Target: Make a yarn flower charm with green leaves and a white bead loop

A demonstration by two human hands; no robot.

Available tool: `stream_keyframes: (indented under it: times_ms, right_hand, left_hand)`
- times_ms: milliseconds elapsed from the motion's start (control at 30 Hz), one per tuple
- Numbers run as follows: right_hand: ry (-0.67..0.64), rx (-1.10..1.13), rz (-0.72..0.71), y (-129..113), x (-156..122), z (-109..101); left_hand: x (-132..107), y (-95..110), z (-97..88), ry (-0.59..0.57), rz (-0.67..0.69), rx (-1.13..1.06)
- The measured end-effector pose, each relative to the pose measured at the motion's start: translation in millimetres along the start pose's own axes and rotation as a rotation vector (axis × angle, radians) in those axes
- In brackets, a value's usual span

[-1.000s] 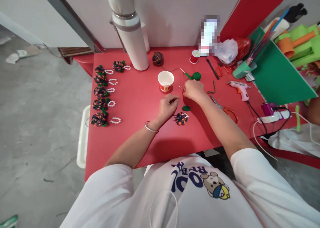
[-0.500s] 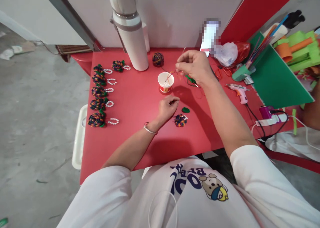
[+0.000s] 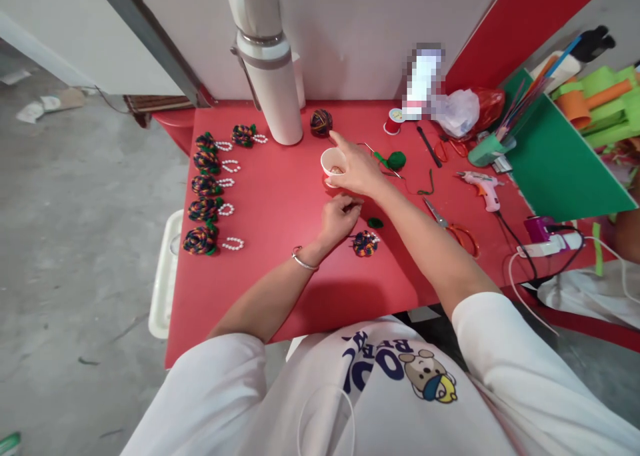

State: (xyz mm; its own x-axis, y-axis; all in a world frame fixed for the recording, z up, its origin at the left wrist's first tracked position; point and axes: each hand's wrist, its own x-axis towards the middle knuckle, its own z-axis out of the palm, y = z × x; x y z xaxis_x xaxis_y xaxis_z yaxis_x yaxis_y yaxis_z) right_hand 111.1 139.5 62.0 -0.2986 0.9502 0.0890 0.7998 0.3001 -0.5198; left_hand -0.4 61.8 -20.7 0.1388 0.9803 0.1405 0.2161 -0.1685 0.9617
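Note:
My right hand (image 3: 357,167) is closed around a white and red paper cup (image 3: 330,157), its thumb in front and a finger stretched past the far rim. Small pale bits lie inside the cup. Below it, my left hand (image 3: 340,217) rests near the table with its fingers pinched; what they hold, if anything, is too small to make out. Close by its fingertips lie a multicoloured yarn flower (image 3: 365,244) with white beads at its edge and a small dark green piece (image 3: 375,223).
Finished-looking yarn flowers (image 3: 200,241) with bead loops line the left side. A white bottle (image 3: 275,89) and yarn ball (image 3: 321,122) stand behind. Scissors (image 3: 463,237), green yarn (image 3: 397,160), a thread spool (image 3: 394,121) and a pink glue gun (image 3: 483,188) lie at right.
My right hand has come down from above the table, where it held a thin red thread, to the paper cup. My left hand has stayed nearly still.

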Motion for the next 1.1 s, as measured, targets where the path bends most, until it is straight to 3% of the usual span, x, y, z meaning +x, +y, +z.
stream_keyframes:
  times_ms: [100,233,367,500,600,733,867,1000,1100]
  right_hand:
    - [0.04,0.016,0.028,15.6,16.6,1.4]
    - [0.185,0.009,0.021,52.8,51.6,-19.4]
    - [0.271,-0.005,0.078,92.1,92.5,-36.7]
    - [0.332,-0.034,0.173,122.4,121.1,-30.0]
    - [0.333,-0.061,0.178,129.6,123.0,-21.9]
    - [0.405,-0.138,0.092,111.9,86.2,-24.3]
    - [0.442,-0.175,-0.078,82.1,12.6,-22.9]
    - [0.536,-0.092,-0.169,66.5,-64.0,7.4]
    - [0.648,-0.035,-0.182,68.9,-98.9,33.8]
  left_hand:
    - [0.1,-1.0,0.8,0.039,0.024,-0.029]
    - [1.8,-3.2,3.5,0.112,0.004,-0.09]
    - [3.6,-4.4,4.2,0.113,-0.04,-0.113]
    - [4.5,-4.5,3.2,0.101,-0.049,-0.126]
    - [5.1,-4.7,2.4,0.098,-0.059,-0.128]
    - [4.8,-4.3,1.8,0.099,-0.052,-0.109]
    - [3.4,-3.0,-0.2,0.096,-0.037,-0.075]
    - [3.6,-3.7,-2.5,0.089,-0.01,-0.089]
    - [5.6,-7.2,-2.4,0.093,-0.021,-0.119]
